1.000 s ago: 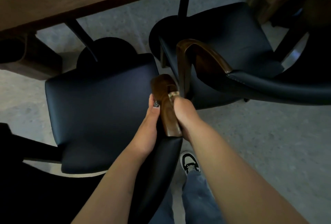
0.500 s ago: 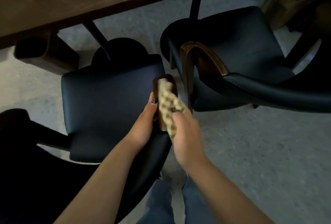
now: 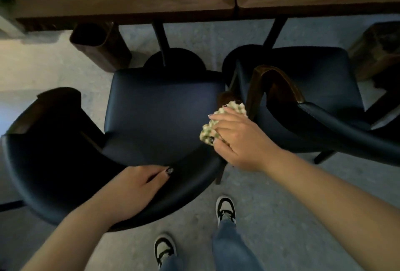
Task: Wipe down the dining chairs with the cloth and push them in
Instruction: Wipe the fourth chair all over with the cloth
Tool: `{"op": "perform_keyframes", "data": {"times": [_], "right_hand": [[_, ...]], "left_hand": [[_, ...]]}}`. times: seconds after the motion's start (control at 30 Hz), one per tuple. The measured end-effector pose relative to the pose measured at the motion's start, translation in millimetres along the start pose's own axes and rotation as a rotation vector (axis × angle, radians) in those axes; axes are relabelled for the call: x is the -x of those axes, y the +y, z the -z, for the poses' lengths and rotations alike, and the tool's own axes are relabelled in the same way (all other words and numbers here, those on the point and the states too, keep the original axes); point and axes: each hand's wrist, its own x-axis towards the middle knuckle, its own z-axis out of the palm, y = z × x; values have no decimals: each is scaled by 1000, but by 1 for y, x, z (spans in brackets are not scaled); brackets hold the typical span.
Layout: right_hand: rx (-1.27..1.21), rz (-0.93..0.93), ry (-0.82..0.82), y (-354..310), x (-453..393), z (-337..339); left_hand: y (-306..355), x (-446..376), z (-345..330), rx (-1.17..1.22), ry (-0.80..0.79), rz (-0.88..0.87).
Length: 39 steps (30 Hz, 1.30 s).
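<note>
1 left hand (image 3: 138,186) moved onto chair backrest (image 3: 190,182)

Chair (image 3: 160,115) under the left hand (image 3: 134,192): smooth, dark leather-like upholstery with a faint sheen. Armrest (image 3: 226,97) beneath the right hand (image 3: 240,138): glossy varnished wood. Cloth (image 3: 216,123): soft checked woven fabric, crumpled. Floor (image 3: 270,216) below both hands: matt, speckled, concrete-like.

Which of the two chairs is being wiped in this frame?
The near chair: the right hand presses the checked cloth on its arm; the right-side chair is untouched.
</note>
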Motion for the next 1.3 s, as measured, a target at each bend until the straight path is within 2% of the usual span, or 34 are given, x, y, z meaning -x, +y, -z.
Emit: {"op": "perform_keyframes", "data": {"times": [0.07,0.23,0.37,0.57,0.63,0.7,0.83,0.9,1.07,1.17,1.3], "right_hand": [[46,-9,45,-4,1,-4],[90,-111,241,-27,10,-15],[129,-222,377,-59,16,-23],[168,-258,554,-133,26,-60],[195,-294,620,-153,24,-75],[229,-328,678,-166,20,-85],[232,-340,720,-189,16,-99],[224,-365,703,-195,13,-103],[255,-419,682,-212,9,-108],[225,-404,652,-233,3,-115],[213,-452,611,-267,-16,-130]], "left_hand": [[-27,17,18,-125,22,37],[-84,39,58,-315,211,85],[-95,46,61,-333,333,-10],[-92,41,60,-295,376,29],[-93,42,60,-257,398,18],[-96,42,57,-182,489,-2],[-106,49,46,61,861,-78],[-112,46,42,133,984,-100],[-111,47,39,253,1043,106],[-114,45,37,327,1066,140],[-125,43,45,555,1071,167]]}}
